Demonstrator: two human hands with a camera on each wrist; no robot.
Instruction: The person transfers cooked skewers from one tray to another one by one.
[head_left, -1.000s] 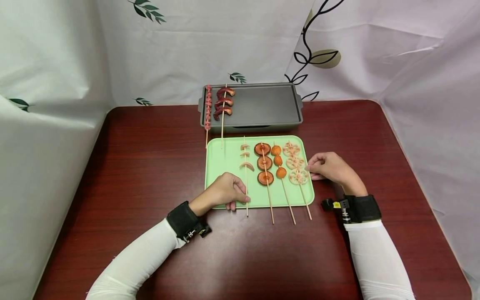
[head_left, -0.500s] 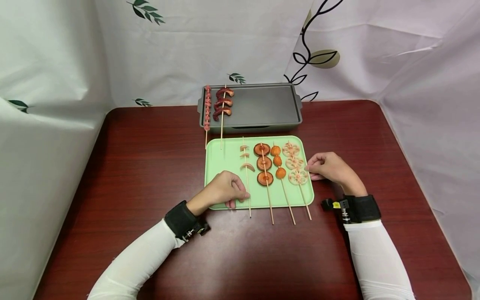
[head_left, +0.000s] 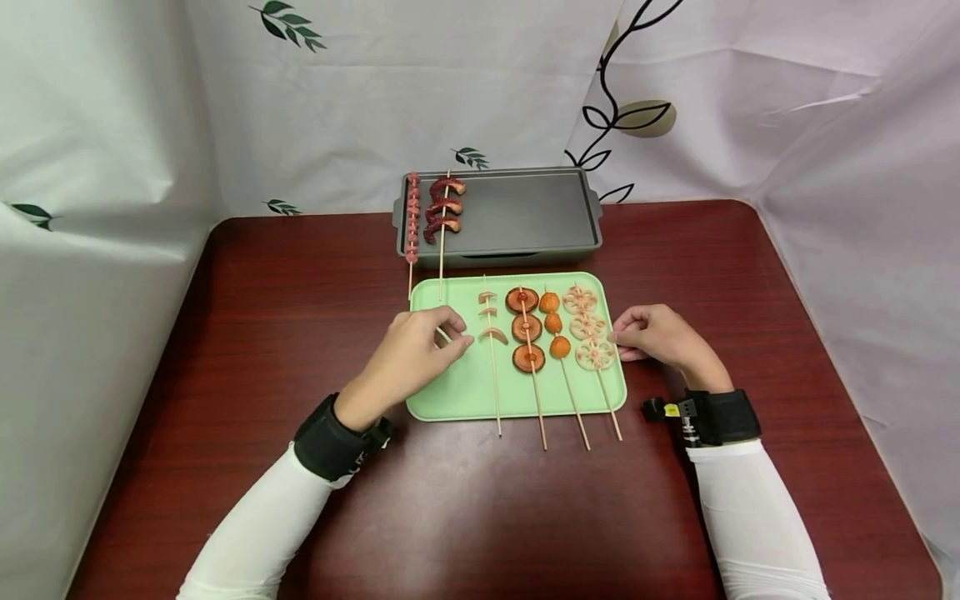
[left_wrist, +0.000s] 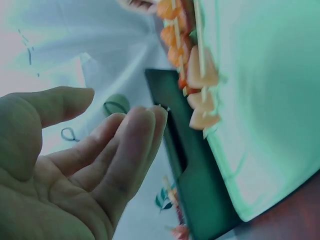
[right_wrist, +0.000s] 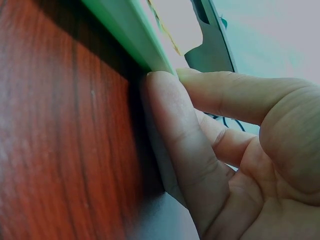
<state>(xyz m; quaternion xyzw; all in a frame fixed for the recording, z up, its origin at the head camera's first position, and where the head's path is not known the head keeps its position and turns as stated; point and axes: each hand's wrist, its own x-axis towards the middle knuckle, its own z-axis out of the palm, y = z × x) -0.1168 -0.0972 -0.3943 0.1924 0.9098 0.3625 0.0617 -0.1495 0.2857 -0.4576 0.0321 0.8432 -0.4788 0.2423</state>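
My left hand (head_left: 408, 358) hovers over the left part of the green tray (head_left: 453, 398), thumb and fingers apart and holding nothing, as the left wrist view also shows. Just right of it a skewer with small pale slices (head_left: 492, 333) lies on the tray. Beside that lie a skewer of brown mushroom slices (head_left: 527, 327), one of orange balls (head_left: 560, 347) and one of lotus root slices (head_left: 595, 354). My right hand (head_left: 660, 337) pinches the tray's right rim (right_wrist: 150, 50) between thumb and finger.
Behind the tray stands a grey grill pan (head_left: 525, 208). At its left end lie a skewer of pink pieces (head_left: 412, 218) and a skewer of dark red curled pieces (head_left: 444, 207), sticks overhanging the front. All stands on a dark red wooden table (head_left: 300, 292).
My left hand has let go of the pale-slice skewer and moved up and left from it. The skewer's lower end shifted slightly right beforehand. My right hand stays at the tray's rim.
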